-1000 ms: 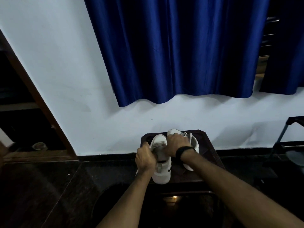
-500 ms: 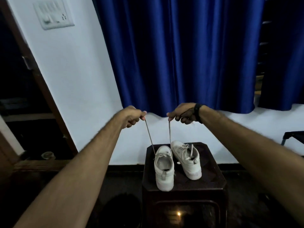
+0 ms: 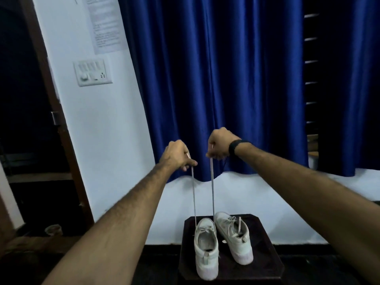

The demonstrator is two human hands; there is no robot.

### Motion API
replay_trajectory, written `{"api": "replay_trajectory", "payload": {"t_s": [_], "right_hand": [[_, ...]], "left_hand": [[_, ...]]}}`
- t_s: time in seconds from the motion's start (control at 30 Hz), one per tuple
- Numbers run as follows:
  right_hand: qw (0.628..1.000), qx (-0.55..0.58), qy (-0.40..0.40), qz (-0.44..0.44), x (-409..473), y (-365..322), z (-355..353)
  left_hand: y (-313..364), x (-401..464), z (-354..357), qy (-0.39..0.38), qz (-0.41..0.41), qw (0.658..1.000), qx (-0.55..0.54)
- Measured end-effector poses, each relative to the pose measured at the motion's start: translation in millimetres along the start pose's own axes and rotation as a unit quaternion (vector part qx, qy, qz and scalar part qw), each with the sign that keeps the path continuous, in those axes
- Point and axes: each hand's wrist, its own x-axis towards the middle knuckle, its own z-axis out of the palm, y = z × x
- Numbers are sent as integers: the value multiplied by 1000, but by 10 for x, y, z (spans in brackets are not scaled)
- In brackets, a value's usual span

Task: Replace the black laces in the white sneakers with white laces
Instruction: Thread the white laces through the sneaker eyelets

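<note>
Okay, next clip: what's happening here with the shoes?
A person is lacing a white sneaker that stands on a dark stool. The left hand and right hand each pinch one end of its white lace, pulling both ends up taut. A second sneaker beside it already has white laces threaded.

white sneakers (image 3: 206,247) on stool, white lace (image 3: 212,188) taut

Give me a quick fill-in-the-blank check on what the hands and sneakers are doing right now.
1. Each hand pinches one end of a ____ lace.
2. Both ends run down to the ____ sneaker.
3. The sneakers stand on a dark ____.
4. The band is on the ____ wrist.

Missing: white; left; stool; right
</note>
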Motion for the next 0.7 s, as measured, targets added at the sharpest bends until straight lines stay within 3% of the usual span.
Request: {"api": "replay_trajectory", "payload": {"t_s": [0.2, 0.57, 0.7], "right_hand": [[998, 41, 22, -45, 29, 35, 25], [986, 89, 111, -92, 48, -8, 69], [984, 132, 91, -76, 41, -30, 149]], "left_hand": [[52, 42, 94, 27, 5, 993, -113], [99, 113, 214, 53, 14, 986, -157], [61, 145, 276, 67, 1, 986, -150]]}}
